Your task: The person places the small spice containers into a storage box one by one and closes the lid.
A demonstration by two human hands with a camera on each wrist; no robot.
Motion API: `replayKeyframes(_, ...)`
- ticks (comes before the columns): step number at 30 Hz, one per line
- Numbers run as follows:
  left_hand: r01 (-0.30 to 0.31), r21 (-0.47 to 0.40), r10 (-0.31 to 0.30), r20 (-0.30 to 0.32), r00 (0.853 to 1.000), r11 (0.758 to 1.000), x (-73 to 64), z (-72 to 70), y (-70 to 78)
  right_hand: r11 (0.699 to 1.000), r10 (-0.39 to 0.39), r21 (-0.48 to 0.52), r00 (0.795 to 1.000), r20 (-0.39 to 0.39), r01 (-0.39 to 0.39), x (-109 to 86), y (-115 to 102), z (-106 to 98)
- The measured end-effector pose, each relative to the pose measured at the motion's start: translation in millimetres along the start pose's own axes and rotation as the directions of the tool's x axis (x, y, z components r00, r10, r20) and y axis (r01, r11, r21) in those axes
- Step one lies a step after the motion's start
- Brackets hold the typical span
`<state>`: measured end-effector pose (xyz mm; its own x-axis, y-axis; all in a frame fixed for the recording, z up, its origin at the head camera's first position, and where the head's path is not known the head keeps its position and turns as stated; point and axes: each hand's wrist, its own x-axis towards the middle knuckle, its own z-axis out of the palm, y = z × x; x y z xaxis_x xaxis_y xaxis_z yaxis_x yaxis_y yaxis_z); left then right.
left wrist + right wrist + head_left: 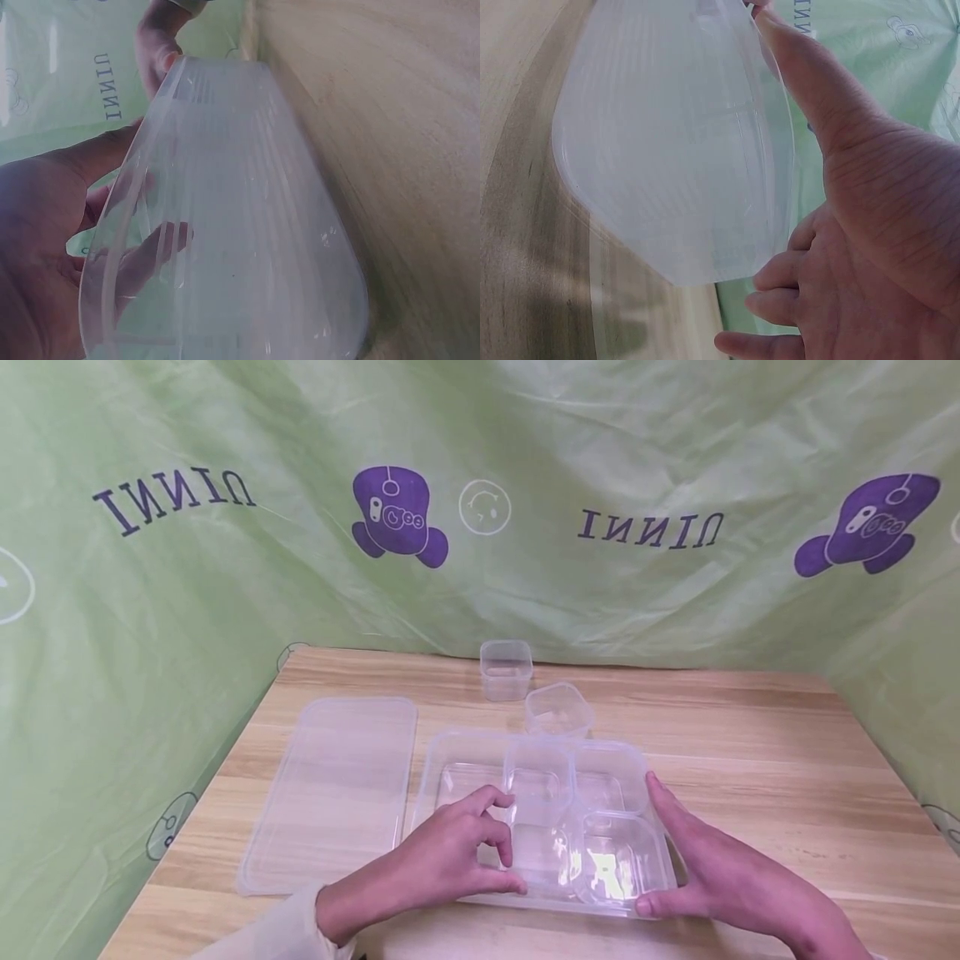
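A large clear plastic box (457, 743) lies before me with several small clear cups inside, among them a front right cup (652, 852). My left hand (457, 847) hangs over the box's left part, fingers bent and spread with nothing pinched between them. Its fingertips are beside the front middle cup (543, 856), and in the left wrist view its fingers show through the box wall (240, 225). At the right end, my right hand (720, 860) rests against the box, thumb at the front corner and index finger extended along the side.
A flat translucent lid (337, 793) lies on the wooden table (757, 752) to the left of the box. Behind the box stand two more small clear cups, one upright (506, 672) and one nearer (558, 710). A green printed cloth (525, 585) surrounds the table.
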<state>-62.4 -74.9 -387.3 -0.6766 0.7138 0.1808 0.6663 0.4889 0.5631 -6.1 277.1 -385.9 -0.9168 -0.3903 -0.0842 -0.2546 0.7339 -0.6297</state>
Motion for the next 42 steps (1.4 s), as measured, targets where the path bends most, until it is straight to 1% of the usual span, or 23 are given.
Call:
replayKeyframes(4,-0.015,0.056,0.015,-0.008,1.000,0.998,0.2,2.0,-0.6,1.000,-0.006,-0.001,1.000,0.000,0.006,-0.4,0.8,-0.1)
replayKeyframes(10,-0.044,0.137,0.049,-0.033,0.998,0.990,-0.6,4.7,-1.4,1.000,-0.009,-0.003,1.000,-0.005,0.009,0.0,0.6,0.4)
replayKeyframes(17,-0.041,0.191,0.045,-0.016,0.999,0.981,1.2,4.6,-0.9,1.000,-0.007,0.010,1.000,-0.003,0.007,-0.1,1.0,0.3)
replayKeyframes(22,-0.037,0.206,0.039,-0.008,0.999,0.978,1.5,4.4,0.0,1.000,-0.013,0.014,1.000,-0.006,0.013,0.4,1.3,0.7)
replayKeyframes(26,-0.043,0.212,0.045,-0.007,0.999,0.976,1.9,4.8,0.1,0.999,-0.006,0.031,1.000,-0.002,0.006,0.0,1.4,0.8)
replayKeyframes(30,-0.058,0.219,0.061,-0.009,0.998,0.974,1.8,5.8,-1.1,0.999,0.010,0.046,1.000,0.005,-0.011,0.0,1.0,0.5)
replayKeyframes(36,-0.083,0.214,0.089,-0.016,0.996,0.973,2.4,7.4,-3.3,0.999,0.011,0.041,1.000,0.006,-0.011,-0.1,1.1,0.4)
replayKeyframes(42,-0.082,0.209,0.079,0.018,0.997,0.975,2.2,6.1,-3.5,0.999,-0.004,0.045,1.000,0.003,0.004,0.6,0.6,0.8)
